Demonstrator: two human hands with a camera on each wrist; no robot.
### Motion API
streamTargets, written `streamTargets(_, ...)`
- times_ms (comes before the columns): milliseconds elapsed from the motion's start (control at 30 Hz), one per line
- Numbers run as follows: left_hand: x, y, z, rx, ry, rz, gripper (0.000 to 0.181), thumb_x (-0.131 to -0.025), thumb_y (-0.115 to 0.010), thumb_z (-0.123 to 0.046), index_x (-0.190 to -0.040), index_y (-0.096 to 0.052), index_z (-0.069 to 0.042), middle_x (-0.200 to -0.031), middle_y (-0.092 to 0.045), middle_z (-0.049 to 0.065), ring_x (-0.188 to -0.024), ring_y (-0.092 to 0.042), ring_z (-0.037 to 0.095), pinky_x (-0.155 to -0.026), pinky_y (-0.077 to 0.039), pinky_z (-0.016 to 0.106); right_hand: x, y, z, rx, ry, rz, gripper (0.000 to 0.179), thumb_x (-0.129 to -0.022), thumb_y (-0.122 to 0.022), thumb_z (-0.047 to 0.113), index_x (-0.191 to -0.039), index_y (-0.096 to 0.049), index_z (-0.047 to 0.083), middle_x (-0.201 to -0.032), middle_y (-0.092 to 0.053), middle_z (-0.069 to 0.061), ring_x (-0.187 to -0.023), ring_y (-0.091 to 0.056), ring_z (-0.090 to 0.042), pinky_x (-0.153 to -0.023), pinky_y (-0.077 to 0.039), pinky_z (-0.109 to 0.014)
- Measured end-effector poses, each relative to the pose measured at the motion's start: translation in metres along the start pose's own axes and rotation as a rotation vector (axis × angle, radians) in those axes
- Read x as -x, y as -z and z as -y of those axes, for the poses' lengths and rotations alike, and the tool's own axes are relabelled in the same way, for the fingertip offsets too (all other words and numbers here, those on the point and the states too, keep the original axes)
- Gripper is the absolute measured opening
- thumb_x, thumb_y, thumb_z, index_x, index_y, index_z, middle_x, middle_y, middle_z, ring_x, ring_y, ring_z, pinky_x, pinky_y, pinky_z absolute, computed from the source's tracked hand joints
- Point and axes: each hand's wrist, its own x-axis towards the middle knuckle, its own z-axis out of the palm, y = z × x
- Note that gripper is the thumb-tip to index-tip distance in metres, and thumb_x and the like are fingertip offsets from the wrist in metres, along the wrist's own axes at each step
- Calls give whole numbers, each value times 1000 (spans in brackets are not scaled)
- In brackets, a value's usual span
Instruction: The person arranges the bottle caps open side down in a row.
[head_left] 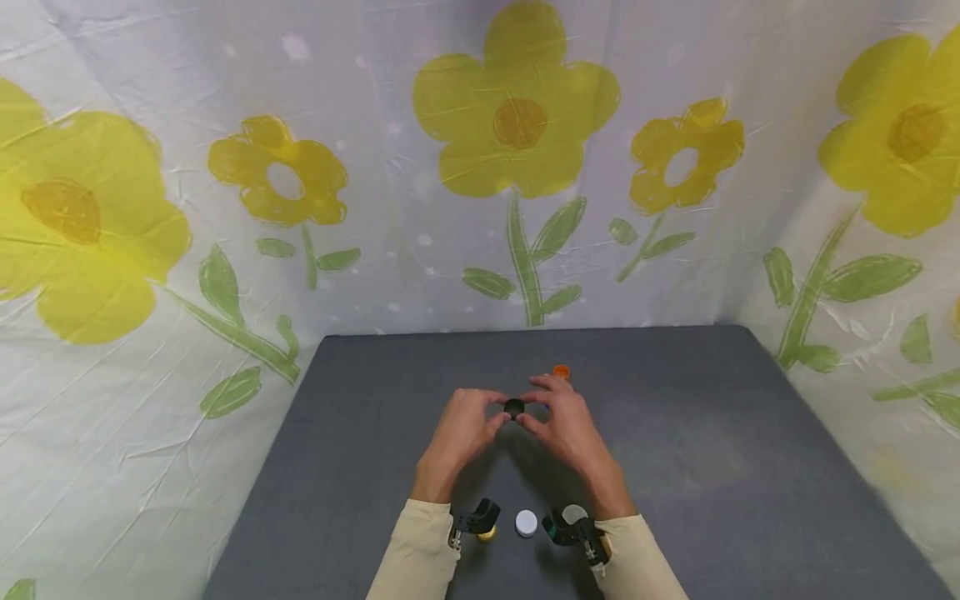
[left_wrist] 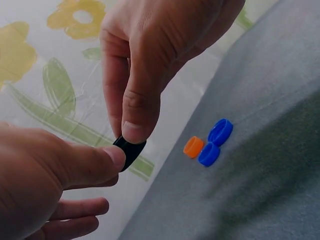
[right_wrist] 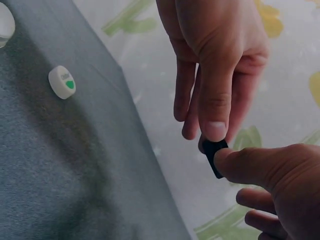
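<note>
A small round black cap (head_left: 513, 408), hollow side facing up in the head view, is held above the grey table between both hands. My left hand (head_left: 461, 425) pinches one side of it between thumb and forefinger. From the opposite side my right hand (head_left: 566, 425) pinches it the same way, its other fingers spread away. In the left wrist view the fingertips cover most of the black cap (left_wrist: 131, 152). Beyond the right hand lies an orange cap (head_left: 561, 372). Two blue caps (left_wrist: 220, 132) lie close beside it in the left wrist view.
Nearer the body, between the forearms, are a white cap (head_left: 527, 523), a gold-coloured cap (head_left: 486, 533) partly covered by the left wrist camera, and a pale disc (head_left: 574, 512) by the right one. Flower-printed sheeting (head_left: 390, 250) hangs around the grey table (head_left: 375, 400).
</note>
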Motion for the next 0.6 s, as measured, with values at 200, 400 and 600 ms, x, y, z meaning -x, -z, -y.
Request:
streamTargets(200, 7, -1, 2, 31, -39, -5, 22, -90, -76, -19, -111, -77, -12, -110, -76, 5, -105, -71, 22, -91, -56, 43, 6, -1, 0, -50, 3, 13, 27, -84, -82, 25, -108, -78, 13, -133, -64, -11, -131, -53, -34, -105, -45, -56)
streamTargets(400, 12, -1, 4, 10, -109, -65, 33, -88, -78, -17, -120, -73, -11, -119, -73, 5, -112, -69, 23, -98, -53, 42, 8, 0, -3, -71, -5, -9, 24, -85, -80, 26, -106, -78, 12, -133, -64, -11, -131, -55, -33, -104, -46, -55)
streamTargets(600, 14, -1, 2, 2, -171, -139, 38, -85, -81, -13, -121, -73, -11, -124, -72, 4, -116, -67, 24, -100, -52, 42, 8, 4, -2, -107, -39, 1, 24, -86, -79, 27, -105, -78, 12, -136, -63, -9, -131, -55, -33, -103, -47, -54)
